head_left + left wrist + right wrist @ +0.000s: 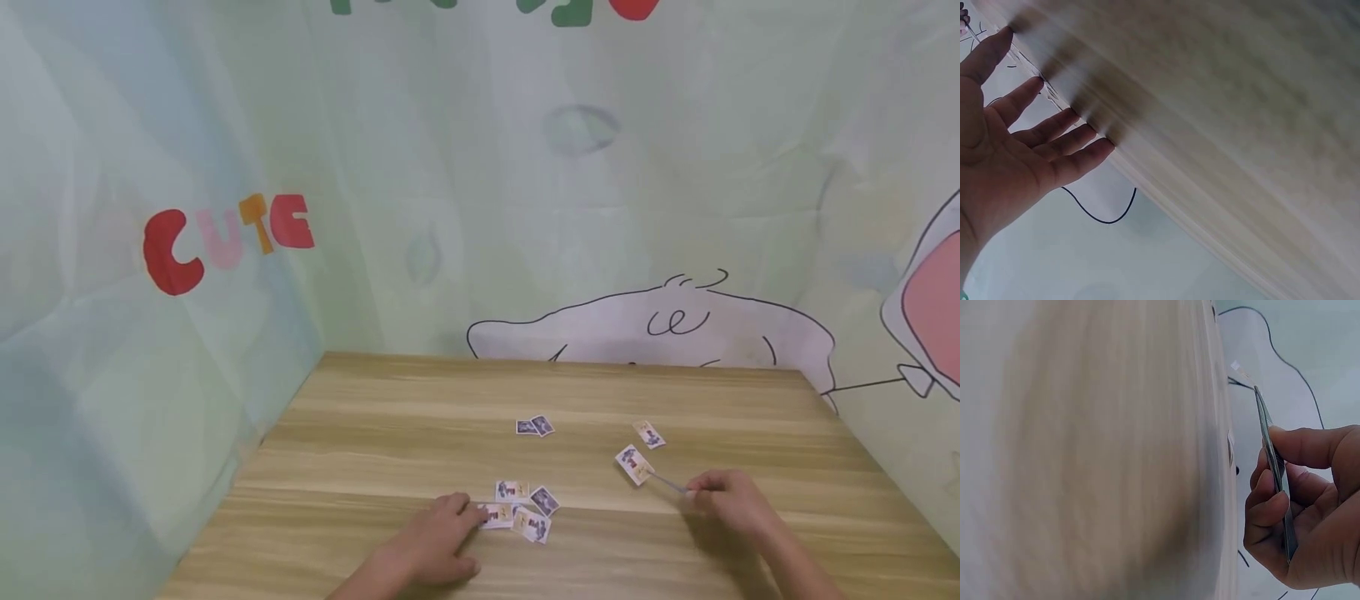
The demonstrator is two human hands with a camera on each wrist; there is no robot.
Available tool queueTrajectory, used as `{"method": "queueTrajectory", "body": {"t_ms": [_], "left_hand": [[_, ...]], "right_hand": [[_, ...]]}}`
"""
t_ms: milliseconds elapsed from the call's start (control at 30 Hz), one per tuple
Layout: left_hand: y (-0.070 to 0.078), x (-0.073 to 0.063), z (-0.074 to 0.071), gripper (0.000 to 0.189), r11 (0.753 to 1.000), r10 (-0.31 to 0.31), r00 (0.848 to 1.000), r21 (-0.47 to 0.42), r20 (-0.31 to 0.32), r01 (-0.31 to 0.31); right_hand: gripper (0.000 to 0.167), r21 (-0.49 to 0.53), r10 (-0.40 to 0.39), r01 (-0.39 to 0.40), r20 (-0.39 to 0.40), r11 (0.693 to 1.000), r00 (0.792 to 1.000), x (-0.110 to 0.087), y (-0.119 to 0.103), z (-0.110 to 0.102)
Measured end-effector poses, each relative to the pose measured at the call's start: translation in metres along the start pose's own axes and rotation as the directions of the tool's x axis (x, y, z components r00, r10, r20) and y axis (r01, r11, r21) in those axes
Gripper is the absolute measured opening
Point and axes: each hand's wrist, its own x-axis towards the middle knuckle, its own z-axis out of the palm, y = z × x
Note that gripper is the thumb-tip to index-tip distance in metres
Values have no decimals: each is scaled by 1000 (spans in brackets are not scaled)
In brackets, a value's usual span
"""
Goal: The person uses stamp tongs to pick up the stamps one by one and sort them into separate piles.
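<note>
My right hand [726, 498] pinches metal tweezers [1277, 465] between thumb and fingers. At their tips is a small printed card [633, 465], and the right wrist view shows it edge-on, lifted off the table. My left hand [444, 537] rests on the table, fingers spread and gently bent, its fingertips at a small card [495, 517] in a loose group. Beside that card lie an upper card [512, 490], a tilted card [533, 526] and a dark purple card [544, 501]. In the left wrist view the fingertips [1107, 145] meet the tabletop.
Two dark cards [542, 425] overlap farther back on the wood-grain table [360, 450]. Another printed card [649, 434] lies just behind the one in the tweezers. A printed cloth [420, 183] with letters and a cartoon outline hangs along the table's back and sides.
</note>
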Motion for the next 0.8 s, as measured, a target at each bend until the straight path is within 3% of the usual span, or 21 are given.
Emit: {"method": "queueTrajectory", "body": {"t_ms": [367,800], "left_hand": [[-2,0,0,59,999,32,999,-14,-7,-32],[0,0,-1,60,1000,23,1000,-13,-8,-23]], "right_hand": [[17,-15,26,-27,-43,1000,999,15,9,-15],[25,-81,37,-39,-17,996,999,28,10,-32]]}}
